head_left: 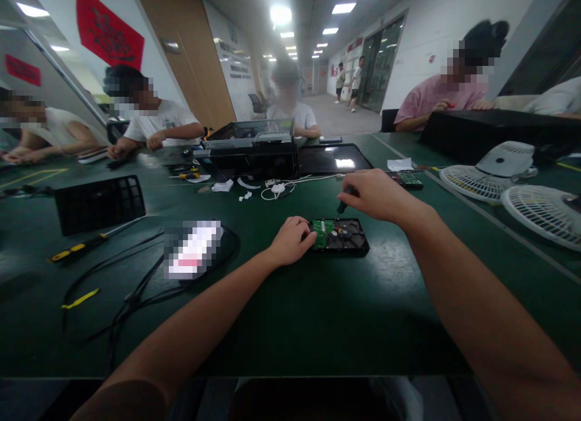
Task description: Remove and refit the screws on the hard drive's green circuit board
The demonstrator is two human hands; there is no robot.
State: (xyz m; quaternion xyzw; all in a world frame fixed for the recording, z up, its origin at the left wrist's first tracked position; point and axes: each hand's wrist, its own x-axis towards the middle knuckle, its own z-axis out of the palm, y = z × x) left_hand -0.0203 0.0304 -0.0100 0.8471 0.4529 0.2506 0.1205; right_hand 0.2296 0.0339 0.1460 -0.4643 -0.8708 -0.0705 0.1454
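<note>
Head view: right hand (373, 192) clamps a dark-handled screwdriver (342, 207). Left hand (294, 239) grips the end of a rectangular green-and-black hard drive (353, 239).

One head-worn camera looks out from above the near edge of the green bench (290, 324), facing forward and down over its top. The left hand (291, 241) and right hand (368, 194) are near, short of the far edge. Past that edge, the wide view runs deep into a long corridor (320, 109), taking in the room on both sides.
</note>
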